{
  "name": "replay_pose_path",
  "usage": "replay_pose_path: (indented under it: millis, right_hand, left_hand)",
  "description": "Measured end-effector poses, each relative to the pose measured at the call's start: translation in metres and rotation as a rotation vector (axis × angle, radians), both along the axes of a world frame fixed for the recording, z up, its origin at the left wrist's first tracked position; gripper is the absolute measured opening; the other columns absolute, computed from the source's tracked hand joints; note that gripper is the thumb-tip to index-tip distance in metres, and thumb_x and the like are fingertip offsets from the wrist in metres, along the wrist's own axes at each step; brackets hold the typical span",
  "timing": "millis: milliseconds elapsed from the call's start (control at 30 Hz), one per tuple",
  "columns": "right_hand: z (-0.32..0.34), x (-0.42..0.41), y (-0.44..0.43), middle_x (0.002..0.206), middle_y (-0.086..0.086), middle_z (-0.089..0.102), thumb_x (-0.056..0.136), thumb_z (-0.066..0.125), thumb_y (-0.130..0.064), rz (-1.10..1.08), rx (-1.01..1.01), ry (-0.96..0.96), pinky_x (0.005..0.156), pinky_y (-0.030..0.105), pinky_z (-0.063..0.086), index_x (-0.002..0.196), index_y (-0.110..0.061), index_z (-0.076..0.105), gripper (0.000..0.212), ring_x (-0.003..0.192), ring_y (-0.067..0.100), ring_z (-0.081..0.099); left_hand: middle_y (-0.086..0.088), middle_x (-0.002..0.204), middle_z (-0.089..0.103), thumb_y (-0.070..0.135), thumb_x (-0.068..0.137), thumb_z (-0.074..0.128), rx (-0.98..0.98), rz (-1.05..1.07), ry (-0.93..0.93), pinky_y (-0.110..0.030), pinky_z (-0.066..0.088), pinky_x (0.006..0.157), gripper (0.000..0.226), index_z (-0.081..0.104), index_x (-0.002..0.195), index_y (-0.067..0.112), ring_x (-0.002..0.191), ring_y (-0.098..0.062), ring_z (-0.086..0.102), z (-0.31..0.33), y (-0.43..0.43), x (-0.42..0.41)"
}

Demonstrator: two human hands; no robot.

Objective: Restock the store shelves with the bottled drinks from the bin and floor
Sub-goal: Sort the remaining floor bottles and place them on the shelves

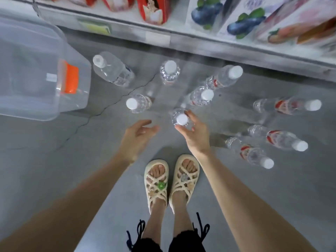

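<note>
Several clear water bottles with white caps stand on the grey floor below the shelf (200, 45). My right hand (195, 132) reaches down to the nearest bottle (181, 119), with thumb and forefinger curled round its neck just under the cap. My left hand (138, 136) hovers open to the left of that bottle, touching nothing. Another bottle (138, 103) stands just beyond the left hand. The clear plastic bin (60, 106) with an orange latch sits at the left; its inside is blurred.
More bottles stand at the right (287, 106) (280, 139) (251, 154) and near the shelf (170, 71) (112, 69) (224, 78). Red packs (153, 10) and blueberry cartons (243, 22) fill the lowest shelf. My sandalled feet (171, 180) stand just behind the bottles.
</note>
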State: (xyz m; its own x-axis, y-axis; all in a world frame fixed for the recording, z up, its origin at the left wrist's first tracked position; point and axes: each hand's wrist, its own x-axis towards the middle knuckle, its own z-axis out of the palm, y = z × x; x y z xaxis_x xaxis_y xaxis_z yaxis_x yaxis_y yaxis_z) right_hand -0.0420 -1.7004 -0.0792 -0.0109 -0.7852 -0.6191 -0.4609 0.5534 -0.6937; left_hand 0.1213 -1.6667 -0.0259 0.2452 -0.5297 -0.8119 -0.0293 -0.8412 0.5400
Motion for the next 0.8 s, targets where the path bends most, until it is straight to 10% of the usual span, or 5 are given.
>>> replay_pose_path:
  millis: [233, 400, 600, 800]
  right_hand:
    - [0.01, 0.001, -0.013, 0.103, 0.006, 0.069, 0.079, 0.077, -0.017, -0.024, -0.072, 0.022, 0.072, 0.006, 0.037, 0.12, -0.01, 0.066, 0.044, 0.075, 0.001, 0.05]
    - [0.067, 0.003, -0.026, 0.107, 0.003, 0.071, 0.077, 0.079, -0.022, -0.069, -0.073, -0.071, 0.086, 0.018, 0.046, 0.115, -0.012, 0.068, 0.04, 0.092, 0.006, 0.061]
    - [0.214, -0.002, -0.066, 0.092, -0.005, 0.072, 0.078, 0.076, -0.016, 0.002, -0.209, -0.208, 0.092, 0.041, 0.05, 0.096, -0.02, 0.069, 0.019, 0.09, 0.012, 0.066]
    - [0.434, 0.002, -0.123, 0.09, -0.003, 0.064, 0.082, 0.075, -0.015, 0.108, -0.38, -0.285, 0.078, 0.02, 0.048, 0.091, -0.02, 0.061, 0.017, 0.087, 0.013, 0.06]
  left_hand:
    - [-0.001, 0.09, 0.066, 0.025, 0.088, 0.064, -0.021, 0.008, -0.005, -0.024, 0.048, 0.077, 0.039, 0.057, 0.124, 0.011, 0.078, -0.007, 0.062, 0.011, -0.005, -0.001]
    - [-0.009, 0.099, 0.067, 0.025, 0.088, 0.064, -0.071, 0.001, -0.002, -0.026, 0.048, 0.079, 0.036, 0.058, 0.122, 0.014, 0.083, -0.013, 0.063, 0.06, -0.015, 0.004]
    - [-0.006, 0.096, 0.066, 0.029, 0.078, 0.076, -0.191, 0.053, 0.046, -0.026, 0.047, 0.076, 0.047, 0.06, 0.119, 0.011, 0.083, -0.017, 0.062, 0.181, -0.041, 0.008]
    - [0.0, 0.092, 0.064, 0.018, 0.084, 0.07, -0.401, -0.045, 0.02, -0.009, 0.047, 0.062, 0.046, 0.054, 0.126, 0.009, 0.072, -0.001, 0.061, 0.352, -0.076, 0.011]
